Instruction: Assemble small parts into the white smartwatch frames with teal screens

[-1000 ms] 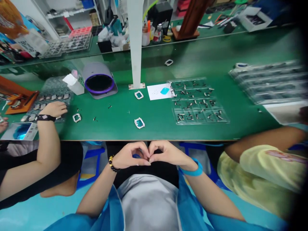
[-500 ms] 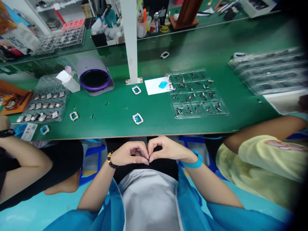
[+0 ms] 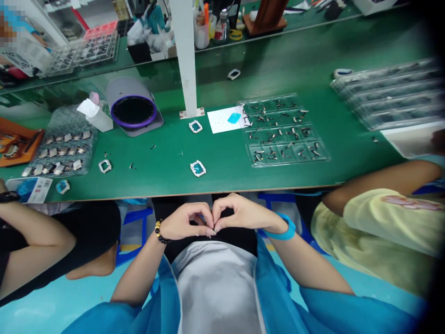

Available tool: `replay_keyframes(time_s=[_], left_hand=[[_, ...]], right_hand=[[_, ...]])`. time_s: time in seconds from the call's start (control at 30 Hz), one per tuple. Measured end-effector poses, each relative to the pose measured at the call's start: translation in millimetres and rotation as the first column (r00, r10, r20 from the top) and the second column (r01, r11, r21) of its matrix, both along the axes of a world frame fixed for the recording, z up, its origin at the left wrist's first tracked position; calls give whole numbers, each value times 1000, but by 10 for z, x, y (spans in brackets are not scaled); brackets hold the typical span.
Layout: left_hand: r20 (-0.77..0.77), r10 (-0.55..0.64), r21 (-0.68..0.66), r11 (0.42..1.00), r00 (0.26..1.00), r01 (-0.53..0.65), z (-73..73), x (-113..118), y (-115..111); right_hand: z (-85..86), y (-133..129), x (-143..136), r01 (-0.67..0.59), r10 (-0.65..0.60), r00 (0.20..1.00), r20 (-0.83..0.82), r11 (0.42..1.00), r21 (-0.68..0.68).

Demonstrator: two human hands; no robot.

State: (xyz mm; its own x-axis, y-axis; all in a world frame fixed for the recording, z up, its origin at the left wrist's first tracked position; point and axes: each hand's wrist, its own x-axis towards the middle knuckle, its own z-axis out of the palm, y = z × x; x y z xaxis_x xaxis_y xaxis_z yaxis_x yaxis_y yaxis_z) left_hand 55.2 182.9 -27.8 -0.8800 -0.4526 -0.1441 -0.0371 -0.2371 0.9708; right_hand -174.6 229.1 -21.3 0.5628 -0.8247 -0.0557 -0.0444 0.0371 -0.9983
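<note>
My left hand [image 3: 184, 221] and my right hand [image 3: 239, 214] are held together in my lap, just below the front edge of the green table [image 3: 243, 182]. Their curled fingertips and thumbs touch each other. Whether anything small is pinched between them I cannot tell. A beaded bracelet is on my left wrist and a blue band on my right. The nearest thing on the table is a small white frame with a teal centre [image 3: 198, 168]. A second such frame [image 3: 195, 126] lies further back, and a third [image 3: 104, 165] lies to the left.
A clear tray of small dark parts [image 3: 285, 134] sits right of centre, beside white paper [image 3: 222, 121]. A white post [image 3: 184, 55] and a purple-ringed grey device [image 3: 134, 109] stand behind. Stacked clear trays [image 3: 389, 93] lie far right. One co-worker's arm [image 3: 31, 241] is at left, another's [image 3: 378, 178] at right.
The co-worker's hand at left has drawn back off the tray of metal pieces to the table's edge. My hands have stayed pressed together. The view has tilted slightly.
</note>
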Motion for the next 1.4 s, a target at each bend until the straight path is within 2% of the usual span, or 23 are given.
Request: replay_keyframes(time_s=[0.1,0.17,0.23,0.33,0.43,0.53,0.7,0.8,0.93,1.07,1.13,1.2,1.23,1.27,1.33,1.4], left_hand=[[57,58,-19,998,997,-57,43,2,21],[112,102,-93,991,988,-92,105,17,43],[162,143,-226,969,976,-104,181,39,77],[207,233,-459,881,950,-116,279,63,141],[240,304,-603,791,922,-104,318,47,195],[263,322,-647,758,909,-82,308,-2,209],[275,331,-643,761,903,-83,292,-71,171],[286,316,-627,776,905,-73,301,-88,139],[286,304,-641,766,909,-54,304,-106,122],[277,357,-608,784,892,-125,308,-109,126],[258,406,-600,778,877,-184,331,-106,72],[199,478,-645,721,855,-253,363,-123,-79],[155,524,-689,665,837,-289,379,-146,-200],[107,571,-745,588,814,-314,392,-179,-350],[43,626,-868,409,779,-281,408,-270,-709],[66,622,-957,260,780,-127,410,-367,-1067]], right_hand=[[58,14,-22,42,-48,997,-55,994,-102],[98,30,-49,88,-118,987,-108,965,-247],[128,48,-79,109,-208,961,-182,890,-443],[151,73,-112,12,-317,891,-325,731,-682],[163,89,-116,-111,-389,819,-423,615,-781],[172,100,-102,-180,-426,778,-462,553,-813],[187,126,-88,-213,-452,757,-472,511,-833],[202,136,-88,-218,-458,755,-469,499,-839],[217,136,-88,-221,-461,756,-465,488,-844],[225,132,-111,-197,-467,769,-437,477,-857],[224,120,-133,-144,-473,788,-395,482,-864],[217,86,-154,-46,-474,816,-330,516,-856],[210,58,-163,20,-474,832,-287,543,-840],[202,21,-172,96,-482,843,-240,574,-813],[185,-72,-189,259,-524,837,-156,632,-731],[172,-180,-216,412,-601,792,-109,658,-630]])
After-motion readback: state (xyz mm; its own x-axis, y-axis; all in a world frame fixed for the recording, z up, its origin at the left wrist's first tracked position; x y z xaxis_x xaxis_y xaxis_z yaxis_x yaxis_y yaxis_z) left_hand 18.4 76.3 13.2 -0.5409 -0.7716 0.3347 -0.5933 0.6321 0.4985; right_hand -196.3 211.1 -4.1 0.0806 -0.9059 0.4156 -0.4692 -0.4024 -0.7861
